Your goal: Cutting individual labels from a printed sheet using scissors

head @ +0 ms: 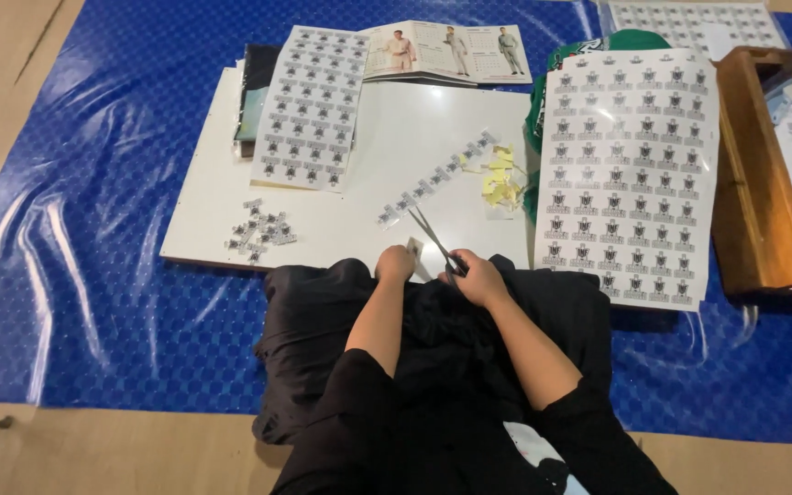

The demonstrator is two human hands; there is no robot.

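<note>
My right hand [478, 277] grips a pair of scissors [433, 236] whose blades point up and left over the white board [387, 156]. My left hand [394, 264] pinches a small cut paper label [412, 246] right beside the blades. A long strip of printed labels [437, 176] lies diagonally on the board just beyond the scissor tips. Both forearms rest over black cloth [323, 321] in my lap.
A pile of cut labels [258, 231] lies at the board's left. Label sheets [312, 108] [627, 170] lie on both sides, yellow scraps [499, 179] between them. A booklet [446, 50] is at the back, a wooden box [758, 174] on the right. Blue plastic sheeting [75, 238] covers the floor.
</note>
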